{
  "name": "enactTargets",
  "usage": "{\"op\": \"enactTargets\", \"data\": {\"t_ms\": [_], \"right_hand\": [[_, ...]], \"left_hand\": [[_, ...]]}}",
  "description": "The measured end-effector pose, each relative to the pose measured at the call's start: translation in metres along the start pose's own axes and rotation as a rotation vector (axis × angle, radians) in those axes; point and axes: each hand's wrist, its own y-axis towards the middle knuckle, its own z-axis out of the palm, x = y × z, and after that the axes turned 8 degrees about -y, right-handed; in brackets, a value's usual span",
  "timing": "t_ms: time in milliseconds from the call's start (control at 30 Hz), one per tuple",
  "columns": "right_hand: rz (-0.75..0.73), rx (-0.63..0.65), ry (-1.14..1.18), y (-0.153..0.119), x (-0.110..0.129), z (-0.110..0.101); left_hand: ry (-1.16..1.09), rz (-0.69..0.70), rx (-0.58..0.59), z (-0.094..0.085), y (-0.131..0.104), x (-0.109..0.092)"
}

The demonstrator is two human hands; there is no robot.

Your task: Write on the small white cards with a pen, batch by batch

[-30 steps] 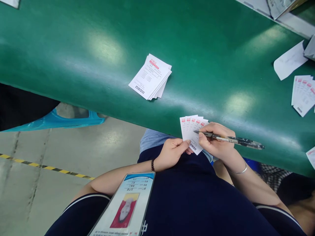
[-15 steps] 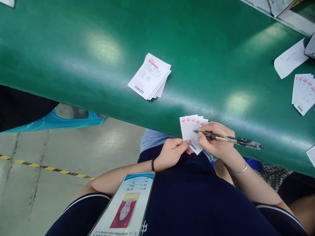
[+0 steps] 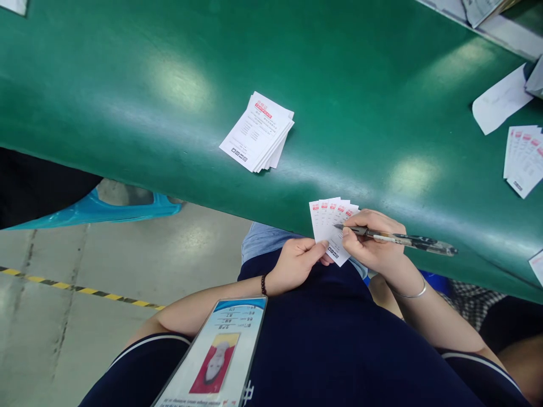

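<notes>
Several white cards with red headings [image 3: 328,229] are spread in a fan at the table's front edge. My left hand [image 3: 297,263] pinches their lower left corner, thumb on top. A black pen with a patterned barrel [image 3: 418,242] is gripped in my right hand [image 3: 375,240], its tip over the middle of the fan. The little finger side of that hand lies by the fan's right side. Further up the green table [image 3: 339,85] lies a slightly uneven stack of certificate cards [image 3: 258,133].
At the right are another fan of cards [image 3: 525,161], a blank white paper [image 3: 500,102] and a card at the edge. A blue stool [image 3: 127,212] stands at the left. A badge [image 3: 220,350] hangs over my chest.
The back end of the pen has shifted slightly to the right. Both hands and the fanned cards stay nearly where they were.
</notes>
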Motion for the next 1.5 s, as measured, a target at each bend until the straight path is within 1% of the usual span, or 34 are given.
{"op": "enactTargets", "data": {"t_ms": [100,200,500,667,800,1000,1500], "right_hand": [[0.019,-0.007,0.036,-0.0035,0.0005,-0.0057],[0.02,-0.024,-0.016,-0.0073,0.0019,-0.0093],[0.016,-0.049,-0.003,-0.0091,-0.0021,-0.0023],[0.019,-0.021,-0.002,-0.0099,-0.0024,-0.0026],[0.011,-0.032,0.0,-0.0097,-0.0024,-0.0019],[0.003,-0.021,-0.021,-0.0084,-0.0016,-0.0022],[-0.015,-0.024,-0.038,-0.0079,-0.0017,-0.0015]], "left_hand": [[0.002,0.005,-0.001,0.0,-0.0002,-0.0004],[0.011,0.014,0.001,-0.0003,-0.0002,0.0006],[0.015,0.025,0.0,0.0002,0.0009,0.0004],[0.01,0.039,-0.002,0.0001,0.0005,-0.0015],[0.017,0.038,-0.002,0.0,0.0002,-0.0028],[-0.004,0.057,0.002,-0.0001,0.0014,0.0016],[0.027,0.038,0.005,-0.0006,0.0006,0.0]]}}
